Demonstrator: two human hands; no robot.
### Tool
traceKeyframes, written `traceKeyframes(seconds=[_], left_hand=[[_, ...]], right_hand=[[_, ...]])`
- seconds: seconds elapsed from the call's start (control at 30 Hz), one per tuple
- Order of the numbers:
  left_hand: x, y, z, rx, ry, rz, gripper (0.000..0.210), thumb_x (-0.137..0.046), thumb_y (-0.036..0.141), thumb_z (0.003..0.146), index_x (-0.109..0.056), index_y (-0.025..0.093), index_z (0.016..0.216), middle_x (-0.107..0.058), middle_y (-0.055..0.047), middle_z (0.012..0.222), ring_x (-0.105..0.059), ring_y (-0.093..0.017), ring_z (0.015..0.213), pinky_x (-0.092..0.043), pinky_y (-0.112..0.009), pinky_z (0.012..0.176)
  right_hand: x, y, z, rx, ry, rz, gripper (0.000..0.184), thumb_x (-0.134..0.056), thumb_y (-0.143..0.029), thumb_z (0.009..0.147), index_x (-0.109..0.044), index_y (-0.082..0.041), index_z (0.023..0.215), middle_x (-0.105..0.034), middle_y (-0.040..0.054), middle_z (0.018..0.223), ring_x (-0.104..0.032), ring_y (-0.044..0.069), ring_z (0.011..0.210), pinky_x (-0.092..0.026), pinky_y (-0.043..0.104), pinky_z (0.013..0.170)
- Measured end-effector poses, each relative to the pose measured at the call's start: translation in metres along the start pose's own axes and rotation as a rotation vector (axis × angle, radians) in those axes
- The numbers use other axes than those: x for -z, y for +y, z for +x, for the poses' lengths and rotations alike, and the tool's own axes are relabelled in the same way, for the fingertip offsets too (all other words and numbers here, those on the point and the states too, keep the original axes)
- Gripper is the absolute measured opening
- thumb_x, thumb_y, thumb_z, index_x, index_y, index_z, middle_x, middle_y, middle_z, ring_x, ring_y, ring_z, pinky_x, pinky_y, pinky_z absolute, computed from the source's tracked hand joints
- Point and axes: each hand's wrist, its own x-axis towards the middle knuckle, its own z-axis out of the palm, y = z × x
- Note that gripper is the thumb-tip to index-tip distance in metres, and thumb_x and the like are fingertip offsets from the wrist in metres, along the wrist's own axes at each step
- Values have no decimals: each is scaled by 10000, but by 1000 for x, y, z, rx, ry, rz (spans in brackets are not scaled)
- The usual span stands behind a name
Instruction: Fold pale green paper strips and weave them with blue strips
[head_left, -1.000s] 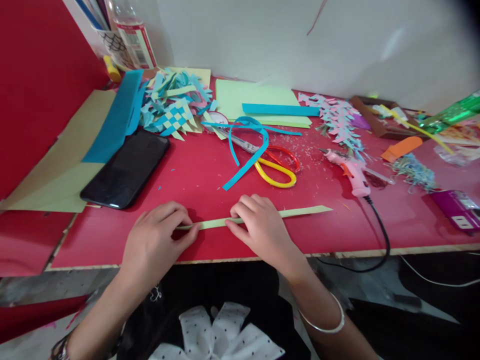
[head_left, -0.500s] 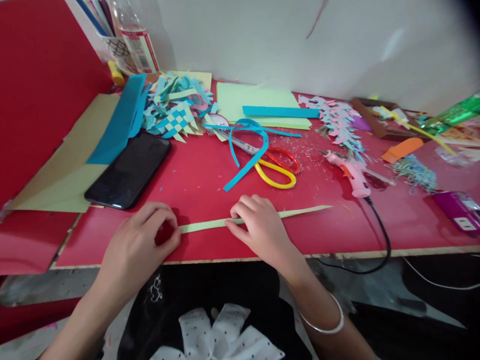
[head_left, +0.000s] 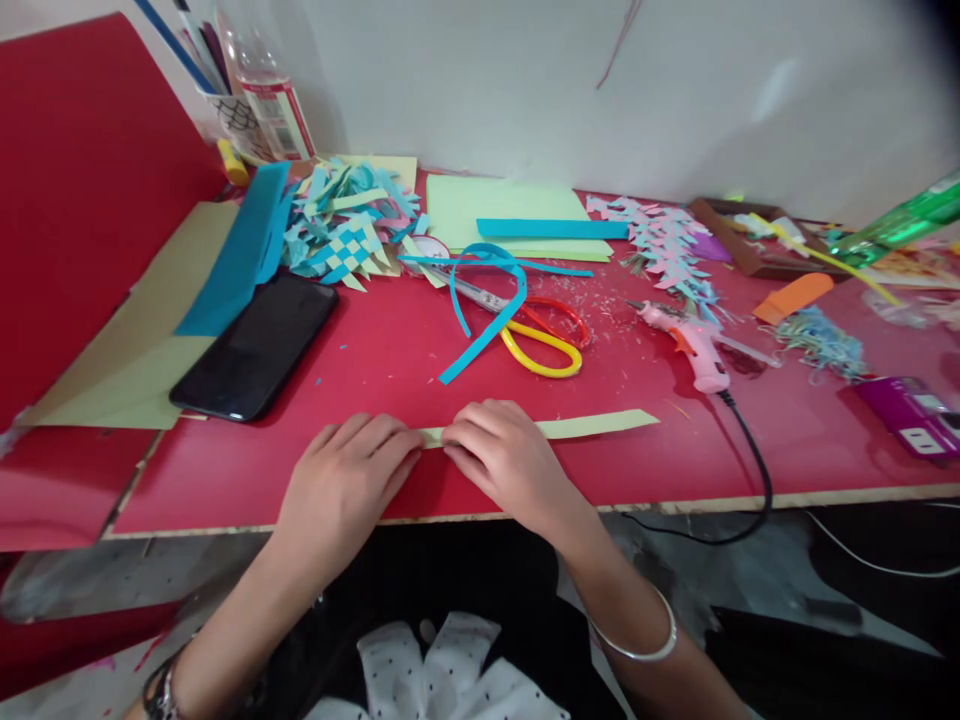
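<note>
A narrow pale green paper strip [head_left: 600, 424] lies along the front of the red table, its right end free. My left hand [head_left: 349, 480] is closed on the strip's left part, its fingers hiding that end. Close beside it, my right hand [head_left: 506, 455] pinches the strip near its middle, with a short stretch of paper showing between the two hands. Beyond the hands lie curled blue paper strips [head_left: 480, 350] across a pair of scissors [head_left: 544, 350] with red and yellow handles.
A black phone [head_left: 255, 345] lies at left beside blue and green sheets. Behind it sits a pile of woven paper strips [head_left: 352, 220]. To the right are a pink glue gun [head_left: 697, 345] with a trailing cord, a brown tray [head_left: 739, 240] and a purple box [head_left: 911, 420].
My left hand has slid right along the strip, close to my right hand. The right hand stays almost in place. The camera view has shifted slightly.
</note>
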Motion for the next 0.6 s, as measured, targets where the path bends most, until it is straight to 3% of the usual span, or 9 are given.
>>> traceKeyframes(seconds=[0.17, 0.37, 0.6], left_hand=[[-1, -7, 1, 77, 29, -127, 238, -412, 311, 865, -604, 175, 831, -618, -41, 828, -550, -163, 747, -425, -263, 651], [2, -11, 5, 221, -20, -225, 299, -414, 375, 849, -589, 182, 702, -604, -15, 721, -551, -124, 647, -396, -215, 560], [0, -14, 7, 262, -51, -154, 290, -419, 389, 840, -564, 180, 701, -593, -14, 712, -538, -125, 626, -363, -211, 528]], right_hand=[[-1, -1, 3, -69, 12, 17, 184, -442, -240, 866, -594, -158, 802, -583, 30, 767, -502, 127, 739, -349, 251, 684], [1, -2, 10, -102, -2, -70, 174, -493, -278, 840, -585, -171, 739, -568, 19, 709, -489, 131, 700, -312, 263, 647], [2, 1, 9, -185, -12, -76, 184, -501, -311, 831, -548, -178, 713, -558, 9, 702, -476, 135, 693, -287, 266, 635]])
